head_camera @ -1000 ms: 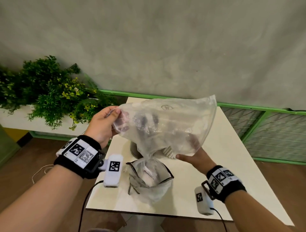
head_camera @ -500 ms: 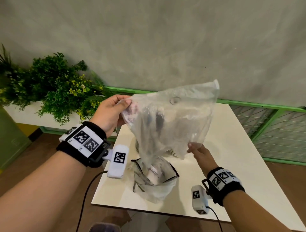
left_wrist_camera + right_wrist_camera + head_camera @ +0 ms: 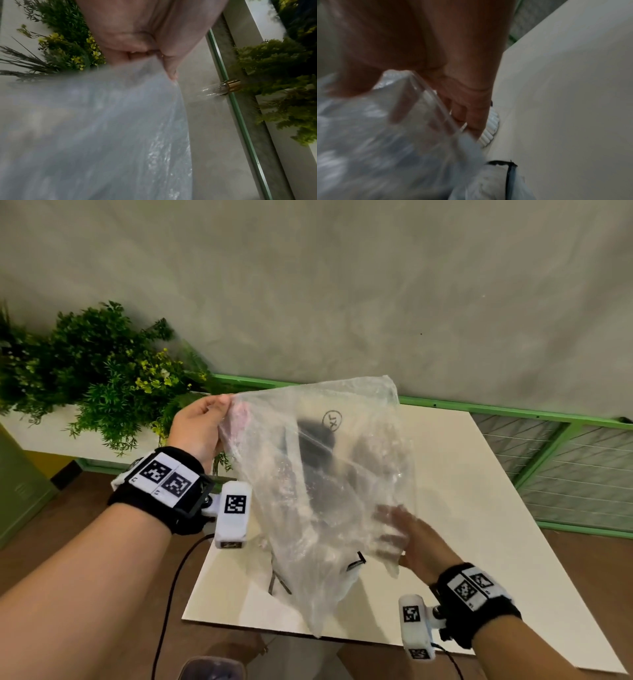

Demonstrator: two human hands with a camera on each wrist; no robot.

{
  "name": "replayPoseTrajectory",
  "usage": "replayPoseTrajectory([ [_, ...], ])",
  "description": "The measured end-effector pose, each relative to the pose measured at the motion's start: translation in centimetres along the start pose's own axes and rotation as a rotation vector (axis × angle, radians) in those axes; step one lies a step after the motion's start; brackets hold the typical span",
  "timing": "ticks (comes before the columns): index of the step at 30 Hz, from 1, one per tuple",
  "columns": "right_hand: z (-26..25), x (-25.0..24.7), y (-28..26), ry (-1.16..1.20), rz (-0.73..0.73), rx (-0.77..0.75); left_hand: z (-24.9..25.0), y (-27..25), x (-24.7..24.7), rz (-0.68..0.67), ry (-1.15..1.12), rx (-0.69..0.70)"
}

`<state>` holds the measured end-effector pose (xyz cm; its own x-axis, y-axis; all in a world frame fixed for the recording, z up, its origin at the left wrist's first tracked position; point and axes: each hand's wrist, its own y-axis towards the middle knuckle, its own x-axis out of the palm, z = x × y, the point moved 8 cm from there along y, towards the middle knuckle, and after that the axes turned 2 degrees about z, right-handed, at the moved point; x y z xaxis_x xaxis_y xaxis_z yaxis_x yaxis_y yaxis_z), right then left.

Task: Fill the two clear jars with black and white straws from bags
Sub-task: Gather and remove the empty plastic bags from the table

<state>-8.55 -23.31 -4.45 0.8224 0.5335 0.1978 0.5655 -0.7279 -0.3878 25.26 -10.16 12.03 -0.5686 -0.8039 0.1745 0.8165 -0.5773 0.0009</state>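
A large clear plastic bag [image 3: 325, 491] hangs above the table [image 3: 462, 508]; it looks limp and I see no straws inside it. My left hand [image 3: 205, 426] pinches its upper left corner, thumb on top; the left wrist view shows that pinch [image 3: 154, 60] on the film [image 3: 102, 121]. My right hand [image 3: 411, 539] holds the bag's lower right edge, its fingers showing through the plastic. In the right wrist view the bag [image 3: 393, 135] folds between thumb and fingers, and a bunch of white straws [image 3: 489, 128] stands beyond. A dark shape [image 3: 315, 436] behind the bag is blurred.
A second bag with a black zip edge [image 3: 356, 561] lies on the table under the held one, and a few dark straws [image 3: 277, 583] lie beside it. Green plants [image 3: 102, 392] fill a planter at the left. A green metal rail [image 3: 513, 410] runs behind the table.
The bag has swung from lying flat to hanging down. My left hand rose with its corner, and my right hand moved from the bottom edge to behind the lower right side.
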Motion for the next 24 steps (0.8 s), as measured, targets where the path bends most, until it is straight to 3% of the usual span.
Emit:
replayPoseTrajectory([
  [2, 0.6, 2.4, -0.7, -0.123, -0.185, 0.018, -0.3, 0.3, -0.4, 0.054, 0.047, 0.022],
  [3, 0.5, 3.0, -0.8, -0.165, -0.189, -0.001, -0.4, 0.3, -0.6, 0.073, 0.056, 0.030],
  [6, -1.4, 3.1, -0.5, -0.046, 0.029, -0.109, -1.2, -0.1, -0.6, 0.055, -0.025, -0.004],
  [8, -2.7, 2.7, 0.0, 0.114, 0.130, -0.183, -2.9, -1.2, -0.3, -0.028, -0.037, -0.106],
  [10, -3.9, 2.6, 0.1, 0.190, 0.217, -0.263, -5.8, -3.3, 0.0, -0.144, 0.105, -0.230],
  [13, -5.0, 2.6, -0.1, 0.130, 0.383, -0.361, -11.2, -8.2, 1.3, -0.441, 0.335, -0.444],
  [15, -5.0, 2.9, 0.0, 0.080, 0.442, -0.396, -13.7, -10.5, 2.1, -0.551, 0.391, -0.526],
  [19, -4.4, 3.5, 0.3, -0.036, 0.443, -0.429, -14.8, -10.1, 1.4, -0.344, 0.369, -0.422],
  [24, -5.1, 0.2, -0.8, -0.426, 0.524, -0.498, -12.5, -6.7, -1.8, -0.177, 0.515, -0.176],
])
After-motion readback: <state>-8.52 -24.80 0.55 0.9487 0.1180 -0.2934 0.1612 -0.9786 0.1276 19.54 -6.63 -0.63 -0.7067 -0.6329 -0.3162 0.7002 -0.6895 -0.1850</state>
